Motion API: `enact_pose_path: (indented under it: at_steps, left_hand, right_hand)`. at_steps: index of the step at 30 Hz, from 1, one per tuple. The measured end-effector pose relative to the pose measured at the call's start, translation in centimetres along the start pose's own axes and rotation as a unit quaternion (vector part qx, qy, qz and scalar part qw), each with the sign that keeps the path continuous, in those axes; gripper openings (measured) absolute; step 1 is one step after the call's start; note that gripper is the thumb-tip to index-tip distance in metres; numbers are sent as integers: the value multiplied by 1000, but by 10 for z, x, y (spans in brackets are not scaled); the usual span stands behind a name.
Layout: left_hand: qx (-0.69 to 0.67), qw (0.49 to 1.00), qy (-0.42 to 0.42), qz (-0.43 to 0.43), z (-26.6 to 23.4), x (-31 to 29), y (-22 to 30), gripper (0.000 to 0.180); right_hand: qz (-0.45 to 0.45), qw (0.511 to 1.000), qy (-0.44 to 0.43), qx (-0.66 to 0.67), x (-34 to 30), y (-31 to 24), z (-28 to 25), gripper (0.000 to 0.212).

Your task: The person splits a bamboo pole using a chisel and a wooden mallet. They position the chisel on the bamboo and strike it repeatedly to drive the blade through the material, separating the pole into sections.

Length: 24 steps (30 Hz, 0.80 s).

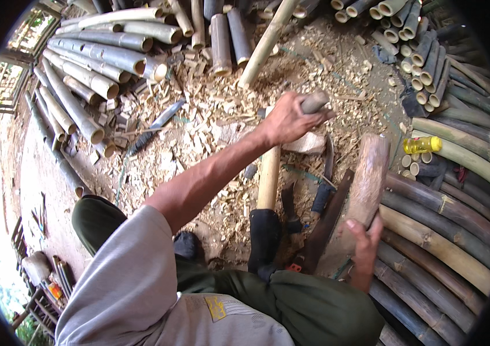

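My left hand [292, 118] reaches over the middle of the floor, closed around a round wooden piece [315, 102]. Its blunt end pokes out of the fist; the rest is hidden. Under it lies a pale wooden block [308, 143]. My right hand [366, 235] grips the lower end of a thick wooden club [373, 176], which points up and away. Below my left forearm, a pale bamboo length [269, 179] stands against a dark boot [264, 233]. Between the hands is a machete [320, 199] with a dark handle and curved blade, near a brown blade-like tool [331, 222].
Wood chips [193, 155] cover the floor. Bamboo poles [95, 55] fan out at the far left, and more poles [435, 219] lie along the right. A yellow bottle [423, 145] rests on them. Another long knife [161, 121] lies left of centre. A slanted pole [268, 43] stands far ahead.
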<state>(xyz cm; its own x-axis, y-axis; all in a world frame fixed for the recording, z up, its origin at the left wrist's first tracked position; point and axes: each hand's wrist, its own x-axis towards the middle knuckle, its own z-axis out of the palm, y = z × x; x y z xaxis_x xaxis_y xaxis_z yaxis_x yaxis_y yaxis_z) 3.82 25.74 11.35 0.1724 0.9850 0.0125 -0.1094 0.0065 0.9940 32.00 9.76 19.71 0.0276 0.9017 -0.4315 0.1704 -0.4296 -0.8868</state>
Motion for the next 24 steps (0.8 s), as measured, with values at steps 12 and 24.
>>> enact_pose_path:
  at_steps: [12,24]
  left_hand:
    - [495,771,84,391,-39,21,-34,16]
    - [-66,993,72,-64,-13,16,5,41]
  right_hand:
    - [-223,791,-179,-540,80,-217,103,51]
    - [-503,837,3,-217,125,-257,95,63]
